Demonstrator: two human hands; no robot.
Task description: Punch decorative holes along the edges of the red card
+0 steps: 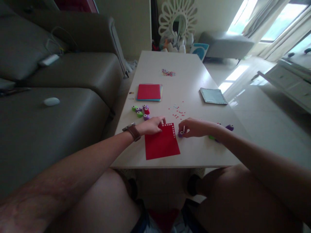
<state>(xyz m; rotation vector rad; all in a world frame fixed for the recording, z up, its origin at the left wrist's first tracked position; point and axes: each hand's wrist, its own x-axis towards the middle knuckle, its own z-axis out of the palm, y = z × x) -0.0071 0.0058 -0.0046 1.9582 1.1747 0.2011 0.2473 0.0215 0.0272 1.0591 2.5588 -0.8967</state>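
Note:
A red sheet of paper (pixel 162 144) lies near the table's front edge, with a row of small punched shapes along its top edge and down the upper right side. My left hand (pixel 154 125), a brown-strapped watch on its wrist, holds the sheet at its upper left, thumb on the paper and fingers bent at the top edge. Just off the sheet's right edge, my right hand (pixel 191 127) grips a small purple craft punch (pixel 181 133) between bent fingers. Tiny red punched-out bits (pixel 178 114) lie scattered beyond the sheet.
Several green, purple and red punches (pixel 139 114) stand left; more, including a purple one (pixel 229 127), sit behind my right forearm. Farther off are a red-topped paper stack (pixel 149 92), a pale punched-edge sheet stack (pixel 213 96) and a colourful confetti pile (pixel 168 72). A sofa (pixel 73 113) flanks the table (pixel 179 61).

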